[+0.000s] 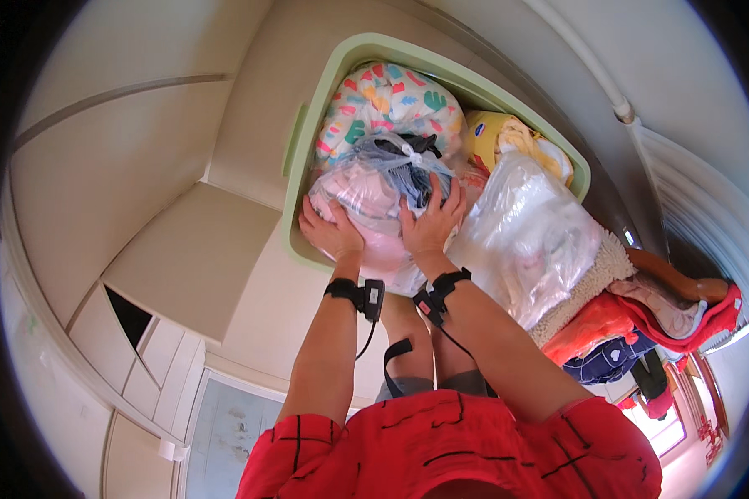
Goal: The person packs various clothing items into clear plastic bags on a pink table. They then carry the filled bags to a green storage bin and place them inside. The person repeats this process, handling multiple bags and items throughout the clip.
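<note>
A clear plastic bag of folded pink and dark clothes (362, 193) sits in a large light-green storage bin (294, 195), its top tied in a knot. My left hand (333, 230) lies with spread fingers on the pink, left side of the bag. On its right side rests my right hand (434, 218), fingers apart and pressing on the plastic near the dark clothes. Behind the bag is a bulky white bundle with a colourful leaf print (391, 104). A yellow package (520, 145) stands in the bin's far right corner.
A clear plastic bag with whitish contents (528, 241) leans over the bin's right side, beside a beige shaggy mat (595, 274). Red and dark clothes (607, 345) are piled at the right. A white ribbed radiator (695, 191) and pipe stand there. Pale cabinets (116, 166) line the left.
</note>
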Tool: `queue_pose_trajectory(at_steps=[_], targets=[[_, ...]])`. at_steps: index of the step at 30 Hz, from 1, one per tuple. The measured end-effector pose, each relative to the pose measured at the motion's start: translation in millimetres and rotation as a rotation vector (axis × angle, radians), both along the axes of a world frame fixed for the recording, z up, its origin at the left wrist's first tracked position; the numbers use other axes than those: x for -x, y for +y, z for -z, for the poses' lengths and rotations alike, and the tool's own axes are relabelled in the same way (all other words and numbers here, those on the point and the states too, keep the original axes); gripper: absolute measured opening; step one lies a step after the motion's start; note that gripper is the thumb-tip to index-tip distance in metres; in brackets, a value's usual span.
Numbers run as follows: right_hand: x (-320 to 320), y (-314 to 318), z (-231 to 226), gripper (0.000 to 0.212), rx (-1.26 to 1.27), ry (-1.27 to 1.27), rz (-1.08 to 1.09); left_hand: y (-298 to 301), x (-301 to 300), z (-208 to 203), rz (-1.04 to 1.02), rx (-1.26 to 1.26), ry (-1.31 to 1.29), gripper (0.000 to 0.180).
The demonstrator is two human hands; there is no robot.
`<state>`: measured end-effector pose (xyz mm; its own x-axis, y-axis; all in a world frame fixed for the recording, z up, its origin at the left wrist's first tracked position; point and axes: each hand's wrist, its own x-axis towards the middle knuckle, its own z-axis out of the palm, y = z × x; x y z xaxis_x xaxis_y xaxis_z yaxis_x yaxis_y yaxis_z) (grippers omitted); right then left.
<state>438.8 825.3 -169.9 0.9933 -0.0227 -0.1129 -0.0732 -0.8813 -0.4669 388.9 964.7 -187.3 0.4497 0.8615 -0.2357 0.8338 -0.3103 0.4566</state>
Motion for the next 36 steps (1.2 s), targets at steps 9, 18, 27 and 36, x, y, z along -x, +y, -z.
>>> queue_pose_trajectory(at_steps=[9, 18, 27, 36], targets=[[20, -2, 19, 0.071, -0.099, -0.186, 0.009, 2, 17, 7, 0.035, 0.046, -0.278, 0.065], [2, 1, 26, 0.070, -0.179, -0.142, 0.025, 9, -45, -44, 0.624, -0.161, -0.347, 0.052], [8, 2, 25, 0.078, -0.258, -0.114, 0.065, 1, -83, -18, 1.026, -0.190, -0.029, 0.050], [-3, 21, 39, 0.066, -0.138, -0.149, 0.110, 14, -98, 2, 1.072, -0.256, -0.154, 0.046]])
